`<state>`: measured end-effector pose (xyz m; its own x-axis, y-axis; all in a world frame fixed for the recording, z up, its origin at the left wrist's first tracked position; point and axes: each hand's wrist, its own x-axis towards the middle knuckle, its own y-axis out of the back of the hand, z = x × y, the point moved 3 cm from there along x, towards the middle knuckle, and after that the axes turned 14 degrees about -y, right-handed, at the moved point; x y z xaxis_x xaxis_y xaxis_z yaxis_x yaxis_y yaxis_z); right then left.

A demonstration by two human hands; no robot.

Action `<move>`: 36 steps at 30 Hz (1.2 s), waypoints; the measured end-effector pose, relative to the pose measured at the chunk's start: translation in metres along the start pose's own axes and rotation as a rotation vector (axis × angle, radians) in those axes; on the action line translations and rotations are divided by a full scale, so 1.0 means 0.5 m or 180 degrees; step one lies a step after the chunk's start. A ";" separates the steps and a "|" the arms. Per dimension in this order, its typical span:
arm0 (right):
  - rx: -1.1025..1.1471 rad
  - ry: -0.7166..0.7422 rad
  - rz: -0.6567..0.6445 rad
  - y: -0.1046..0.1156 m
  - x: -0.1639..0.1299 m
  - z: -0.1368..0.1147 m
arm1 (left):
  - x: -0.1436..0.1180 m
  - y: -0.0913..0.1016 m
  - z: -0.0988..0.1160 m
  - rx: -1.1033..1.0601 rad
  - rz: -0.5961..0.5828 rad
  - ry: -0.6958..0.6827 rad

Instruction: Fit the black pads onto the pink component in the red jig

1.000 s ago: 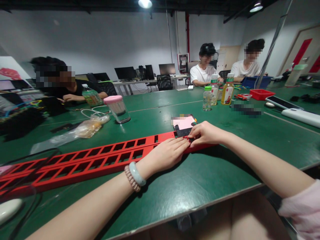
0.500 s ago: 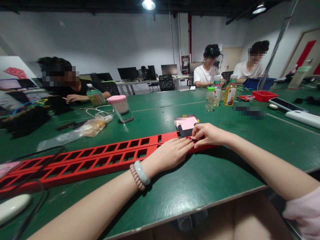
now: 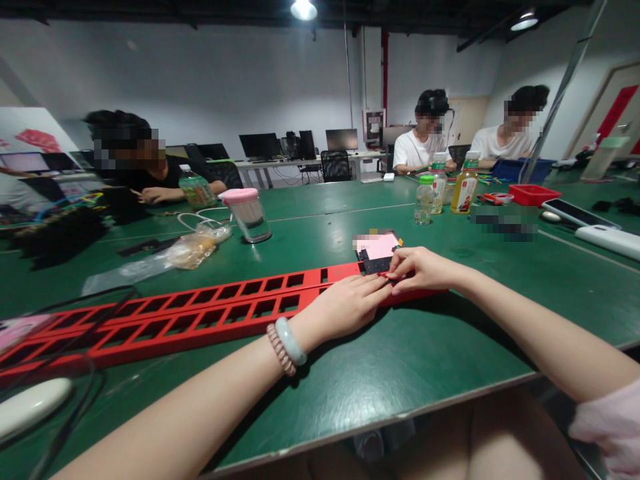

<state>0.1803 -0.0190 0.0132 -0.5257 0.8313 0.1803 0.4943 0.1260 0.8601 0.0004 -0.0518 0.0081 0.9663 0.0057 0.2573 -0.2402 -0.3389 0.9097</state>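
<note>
Black part (image 3: 374,265) — hands hide its near edge.

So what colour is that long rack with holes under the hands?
Red: the long slotted plastic rack, clearest in the head view.

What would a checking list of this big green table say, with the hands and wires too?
Surface: green table, scuffed and shiny.
Job's things: long red slotted frame lying flat; small black part at its right end.
Clutter: pink-lidded jar, plastic bag, three bottles, red tray, pink card.
Hands: left hand flat on the frame; right hand with fingertips at the black part.
Cables: black cable looping at the left; white cable near the jar.
Surroundings: three other people seated; monitors and a chair behind.
</note>
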 end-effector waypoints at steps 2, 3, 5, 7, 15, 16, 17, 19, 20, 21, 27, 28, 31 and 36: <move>0.0028 -0.0033 0.0032 0.000 -0.001 -0.005 | 0.000 0.000 0.001 0.0009 0.0007 0.0012; 0.0040 -0.0062 0.0061 0.000 0.000 -0.007 | 0.000 0.001 0.001 0.0009 0.0018 0.0017; 0.0037 -0.0150 0.0161 -0.002 0.002 -0.012 | 0.001 0.002 0.003 -0.0004 0.0018 0.0029; 0.0003 -0.0241 0.0294 -0.006 0.004 -0.015 | 0.002 0.004 0.004 -0.0026 0.0011 0.0045; 0.0022 -0.0268 0.0833 -0.026 0.007 -0.017 | 0.003 0.006 0.013 -0.0003 -0.0071 0.0038; 0.0013 -0.0296 0.0930 -0.026 0.007 -0.017 | 0.002 0.006 0.014 0.0016 -0.0067 0.0041; -0.0007 -0.0337 0.1034 -0.024 0.009 -0.018 | 0.001 0.005 0.015 0.0029 -0.0061 0.0051; -0.0056 -0.0439 0.1243 -0.020 0.017 -0.020 | -0.002 0.004 0.017 0.0061 -0.0048 0.0063; -0.0079 -0.0497 0.1341 -0.017 0.024 -0.020 | -0.003 0.003 0.018 0.0081 -0.0050 0.0055; -0.0105 -0.0559 0.1415 -0.015 0.033 -0.019 | -0.005 0.002 0.018 0.0100 -0.0050 0.0044; -0.0497 -0.0851 0.1024 -0.023 0.122 -0.002 | -0.008 0.001 0.019 0.0127 0.0026 0.0002; -0.0562 -0.0884 0.0907 -0.027 0.137 0.001 | -0.008 0.001 0.019 0.0124 0.0029 -0.0006; -0.0749 -0.0985 0.0691 -0.037 0.172 0.010 | -0.008 0.001 0.019 0.0113 0.0032 -0.0034; -0.0582 -0.1155 0.0149 -0.051 0.207 0.026 | -0.008 0.001 0.018 0.0073 0.0024 -0.0053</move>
<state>0.1222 0.0709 0.0037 -0.2108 0.9751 0.0693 0.3636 0.0124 0.9315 -0.0029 -0.0607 0.0047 0.9659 -0.0124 0.2584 -0.2454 -0.3602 0.9000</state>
